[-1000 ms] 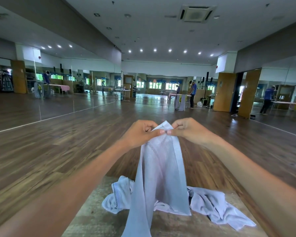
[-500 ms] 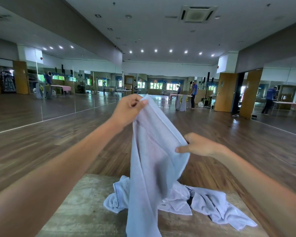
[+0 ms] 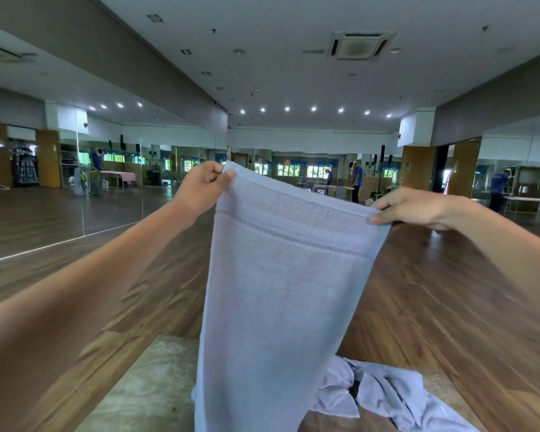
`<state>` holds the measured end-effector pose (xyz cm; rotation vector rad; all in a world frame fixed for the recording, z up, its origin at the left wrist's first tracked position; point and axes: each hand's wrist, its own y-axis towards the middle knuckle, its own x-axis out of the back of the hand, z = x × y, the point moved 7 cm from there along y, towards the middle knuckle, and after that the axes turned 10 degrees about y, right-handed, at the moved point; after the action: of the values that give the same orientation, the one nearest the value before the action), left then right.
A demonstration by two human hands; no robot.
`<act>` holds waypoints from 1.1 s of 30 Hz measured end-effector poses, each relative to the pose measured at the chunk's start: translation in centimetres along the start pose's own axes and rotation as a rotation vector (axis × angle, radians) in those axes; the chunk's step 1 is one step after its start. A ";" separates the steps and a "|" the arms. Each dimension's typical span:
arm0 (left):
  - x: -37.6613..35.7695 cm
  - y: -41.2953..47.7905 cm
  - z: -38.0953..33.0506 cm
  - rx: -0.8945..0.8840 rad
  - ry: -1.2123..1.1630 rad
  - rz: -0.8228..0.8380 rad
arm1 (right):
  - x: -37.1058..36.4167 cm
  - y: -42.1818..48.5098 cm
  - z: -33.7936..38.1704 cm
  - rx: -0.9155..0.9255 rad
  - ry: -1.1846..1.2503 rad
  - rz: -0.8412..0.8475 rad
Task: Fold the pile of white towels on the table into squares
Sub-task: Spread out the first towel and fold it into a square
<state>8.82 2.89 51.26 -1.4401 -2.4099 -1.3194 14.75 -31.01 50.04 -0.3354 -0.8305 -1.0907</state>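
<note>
towel [image 3: 281,291] now spread flat — left hand [image 3: 200,190] | right hand [image 3: 415,207] slid apart, each pinching a top corner

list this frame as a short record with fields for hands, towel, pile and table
held towel: white, spread open, hanging by its top edge; bottom end out of frame
left hand: pinches its top left corner
right hand: pinches its top right corner, lower than the left
pile: crumpled white towels, partly hidden behind the held towel
table: mottled top, carries the pile
folding: not yet started on this towel
</note>
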 end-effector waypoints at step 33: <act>-0.4 8.1 -3.3 0.078 0.191 0.621 | 10.0 0.2 2.8 -0.018 0.081 -0.054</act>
<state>13.81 2.07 58.42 -1.7412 -1.6661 -1.1237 15.78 -35.65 59.30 -0.2837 -0.7620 -1.1557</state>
